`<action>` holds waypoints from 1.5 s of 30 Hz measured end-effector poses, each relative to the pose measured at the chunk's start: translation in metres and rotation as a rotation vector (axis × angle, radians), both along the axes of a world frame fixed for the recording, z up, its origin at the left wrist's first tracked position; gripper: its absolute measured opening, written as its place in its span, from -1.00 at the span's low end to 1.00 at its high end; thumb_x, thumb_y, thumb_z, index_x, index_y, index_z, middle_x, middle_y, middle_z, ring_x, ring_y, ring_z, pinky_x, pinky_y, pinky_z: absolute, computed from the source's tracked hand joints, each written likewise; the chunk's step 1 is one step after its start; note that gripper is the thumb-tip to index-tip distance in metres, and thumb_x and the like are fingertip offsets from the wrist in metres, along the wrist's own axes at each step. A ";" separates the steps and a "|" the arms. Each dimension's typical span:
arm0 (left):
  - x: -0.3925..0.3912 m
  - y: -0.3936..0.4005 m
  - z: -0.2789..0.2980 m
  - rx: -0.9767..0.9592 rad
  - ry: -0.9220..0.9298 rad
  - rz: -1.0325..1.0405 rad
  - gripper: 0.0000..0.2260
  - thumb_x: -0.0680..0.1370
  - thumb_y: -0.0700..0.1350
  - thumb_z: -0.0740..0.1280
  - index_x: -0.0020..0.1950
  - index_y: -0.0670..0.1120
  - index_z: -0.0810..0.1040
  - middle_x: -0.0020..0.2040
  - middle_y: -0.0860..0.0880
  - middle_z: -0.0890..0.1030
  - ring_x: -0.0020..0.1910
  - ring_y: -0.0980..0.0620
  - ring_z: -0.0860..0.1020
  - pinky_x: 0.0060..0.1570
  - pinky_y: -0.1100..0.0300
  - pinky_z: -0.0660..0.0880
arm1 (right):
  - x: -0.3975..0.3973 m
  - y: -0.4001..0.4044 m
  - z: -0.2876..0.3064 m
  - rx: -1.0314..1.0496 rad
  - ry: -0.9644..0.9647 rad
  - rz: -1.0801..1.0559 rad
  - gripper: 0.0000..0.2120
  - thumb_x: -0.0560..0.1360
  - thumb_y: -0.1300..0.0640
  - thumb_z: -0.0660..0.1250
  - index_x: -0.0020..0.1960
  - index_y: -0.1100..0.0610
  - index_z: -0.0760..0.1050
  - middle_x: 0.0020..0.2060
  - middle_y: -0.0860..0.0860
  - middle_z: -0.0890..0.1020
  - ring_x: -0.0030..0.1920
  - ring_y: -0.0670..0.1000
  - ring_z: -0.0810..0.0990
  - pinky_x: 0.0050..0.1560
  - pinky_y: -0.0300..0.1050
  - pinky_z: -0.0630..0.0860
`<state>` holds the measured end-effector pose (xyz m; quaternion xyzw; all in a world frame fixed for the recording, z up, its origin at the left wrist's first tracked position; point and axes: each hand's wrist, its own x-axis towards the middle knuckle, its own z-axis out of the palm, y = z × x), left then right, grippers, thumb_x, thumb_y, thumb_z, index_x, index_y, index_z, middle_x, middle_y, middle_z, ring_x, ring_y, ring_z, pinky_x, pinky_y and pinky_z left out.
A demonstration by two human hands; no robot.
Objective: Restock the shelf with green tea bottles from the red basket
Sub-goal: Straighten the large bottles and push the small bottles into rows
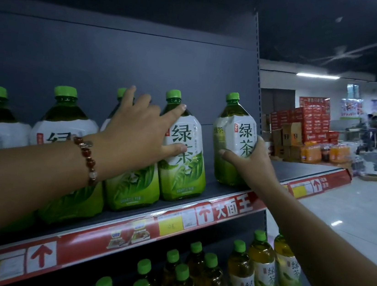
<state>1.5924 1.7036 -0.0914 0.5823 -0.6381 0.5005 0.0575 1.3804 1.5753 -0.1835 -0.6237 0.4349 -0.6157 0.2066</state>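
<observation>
Several large green tea bottles with green caps stand in a row on the upper shelf (221,191). My right hand (252,162) grips the rightmost green tea bottle (232,131) low on its side; the bottle stands on the shelf a little apart from the row. My left hand (136,133), with a bead bracelet at the wrist, reaches across the row with fingers spread. Its thumb and forefinger touch the neighbouring bottle (183,178) on the label and shoulder, and its other fingers lie over the bottle behind (131,188). The red basket is not in view.
A red price strip (88,242) runs along the shelf's front edge. Smaller green tea bottles (243,279) fill the shelf below. To the right of the held bottle the shelf board is bare. Far right, stacked red cartons (310,120) and orange drink packs (325,153) stand on the floor.
</observation>
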 end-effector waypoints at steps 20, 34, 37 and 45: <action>-0.006 0.002 -0.002 0.040 0.071 -0.045 -0.19 0.46 0.45 0.01 0.61 0.08 0.01 0.20 -0.08 0.58 0.32 -0.16 0.37 0.47 -0.17 0.07 | 0.020 0.022 -0.007 -0.067 -0.006 0.230 -0.45 0.49 -0.24 0.33 0.37 -0.07 0.25 0.20 -0.03 0.53 0.12 -0.04 0.57 0.00 -0.10 0.60; -0.004 0.026 -0.038 0.013 0.111 -0.056 -0.26 0.54 0.38 0.05 0.62 0.06 -0.03 0.55 -0.17 0.23 0.51 -0.19 0.17 0.50 -0.20 -0.01 | 0.026 0.049 -0.005 0.037 0.078 0.110 -0.08 0.43 -0.28 0.38 0.58 0.02 0.00 0.38 0.06 0.43 0.32 0.12 0.48 0.24 0.19 0.52; 0.005 0.059 -0.066 0.034 0.147 -0.111 -0.29 0.56 0.34 0.07 0.62 0.07 -0.01 0.61 -0.15 0.06 0.58 -0.17 0.01 0.53 -0.18 -0.08 | 0.028 0.082 -0.019 -0.054 0.293 -0.056 -0.10 0.50 -0.24 0.31 0.61 0.04 -0.12 0.58 0.06 0.11 0.56 0.12 0.12 0.50 0.21 0.19; 0.053 0.174 -0.190 0.070 0.247 -0.125 -0.41 0.56 0.23 0.12 0.52 -0.03 0.36 0.46 -0.15 0.41 0.44 -0.20 0.36 0.41 -0.11 0.20 | 0.065 0.207 -0.121 -0.423 0.927 0.191 -0.33 0.60 -0.22 0.15 0.60 -0.03 0.01 0.59 -0.03 0.04 0.59 0.04 -0.08 0.54 -0.05 -0.20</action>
